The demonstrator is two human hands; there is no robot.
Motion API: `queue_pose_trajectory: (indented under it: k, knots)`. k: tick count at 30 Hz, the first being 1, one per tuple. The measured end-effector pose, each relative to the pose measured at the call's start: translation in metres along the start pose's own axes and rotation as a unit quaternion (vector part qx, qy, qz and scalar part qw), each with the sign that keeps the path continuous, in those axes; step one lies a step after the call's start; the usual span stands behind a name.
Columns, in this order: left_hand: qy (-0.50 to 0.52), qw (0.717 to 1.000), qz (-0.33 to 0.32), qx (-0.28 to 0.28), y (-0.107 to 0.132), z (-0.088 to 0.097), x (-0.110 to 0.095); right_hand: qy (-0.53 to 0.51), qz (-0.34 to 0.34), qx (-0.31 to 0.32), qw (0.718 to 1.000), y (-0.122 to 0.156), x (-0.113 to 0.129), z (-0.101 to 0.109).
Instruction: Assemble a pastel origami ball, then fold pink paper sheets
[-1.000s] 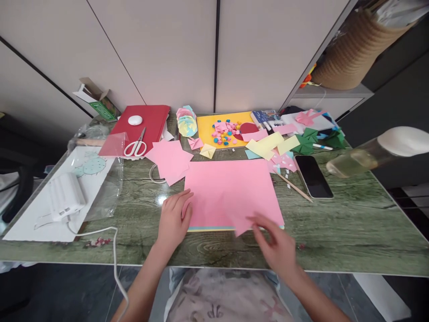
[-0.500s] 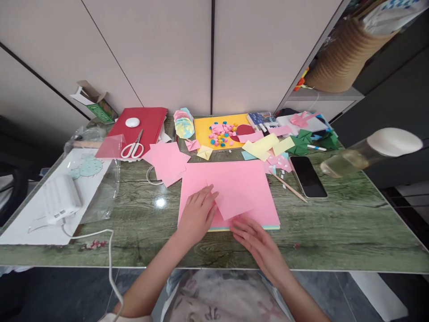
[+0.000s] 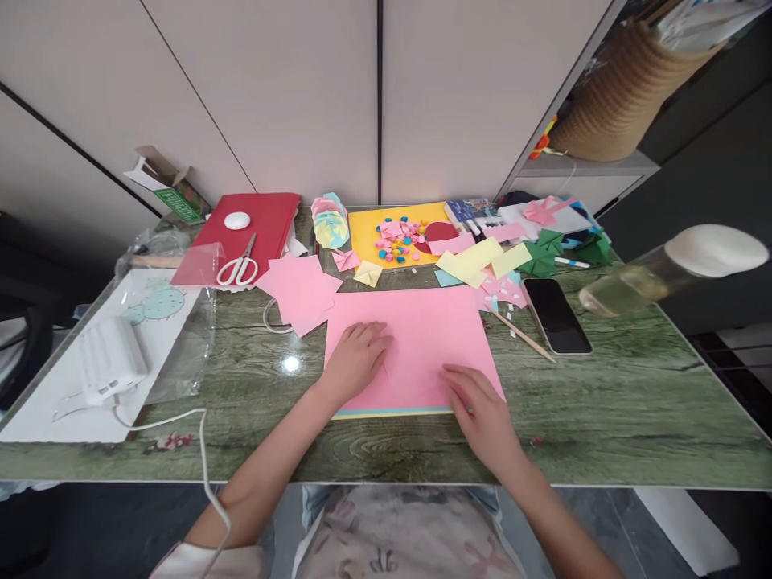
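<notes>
A stack of paper with a pink sheet [image 3: 422, 318] on top lies in front of me, with blue and yellow edges showing below. My left hand [image 3: 357, 363] rests palm down on its left part, fingers stretched out over the pink surface. On the right part lies my right hand [image 3: 481, 408], its fingertips on the sheet and its thumb apart from them. A smaller pink paper piece lies between the hands on the same pink, and its outline is hard to make out. Left of the stack are overlapping pink paper squares [image 3: 298, 291].
White-handled scissors [image 3: 238, 269] lie on a red folder [image 3: 265, 221]. A yellow sheet [image 3: 365, 233] bears small coloured paper balls. Right of the stack are a wooden stick [image 3: 524, 338], a phone [image 3: 558, 316] and a bottle [image 3: 633, 277]. A white power bank [image 3: 114, 359] with a cable lies left.
The smaller pink piece, raised and tilted before, now lies flat against the stack. My left hand has moved slightly up, and my right hand has shifted right and up.
</notes>
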State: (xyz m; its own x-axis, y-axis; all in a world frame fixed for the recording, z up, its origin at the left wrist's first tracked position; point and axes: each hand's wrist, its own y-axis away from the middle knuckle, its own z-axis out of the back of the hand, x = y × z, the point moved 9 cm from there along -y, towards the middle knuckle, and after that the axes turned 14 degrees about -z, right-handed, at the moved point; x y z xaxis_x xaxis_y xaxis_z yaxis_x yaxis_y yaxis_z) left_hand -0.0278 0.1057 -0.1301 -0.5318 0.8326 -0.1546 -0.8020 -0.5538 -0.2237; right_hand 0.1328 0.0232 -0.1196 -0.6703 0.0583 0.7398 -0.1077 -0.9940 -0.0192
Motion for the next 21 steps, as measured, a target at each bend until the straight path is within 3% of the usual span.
queue_pose_trajectory:
  k: [3,6,10,13,15,18,21]
  knots:
    - [0.020,0.999,-0.016,-0.019,0.002,-0.008,-0.001,0.005,-0.041,-0.006,0.999,-0.012,-0.008,0.004]
    - [0.034,0.999,-0.012,-0.032,0.005,-0.013,-0.001,-0.081,-0.092,0.013,0.992,-0.016,-0.019,0.002]
    - [0.039,0.998,-0.009,-0.040,0.007,-0.011,-0.001,-0.261,-0.158,0.037,0.952,-0.018,-0.035,-0.007]
    - [0.032,0.999,-0.005,-0.034,0.007,-0.011,0.000,-0.320,-0.164,0.046,0.932,-0.019,-0.040,-0.011]
    - [0.029,0.999,-0.003,-0.023,0.007,-0.012,0.001,-0.287,-0.139,0.038,0.947,-0.018,-0.037,-0.008]
    - [0.023,1.000,-0.004,-0.001,0.007,-0.014,0.000,-0.137,-0.069,0.030,0.988,-0.015,-0.025,-0.008]
    - [0.016,1.000,-0.007,0.020,0.007,-0.014,-0.001,0.003,0.033,0.002,0.999,-0.012,-0.009,-0.009]
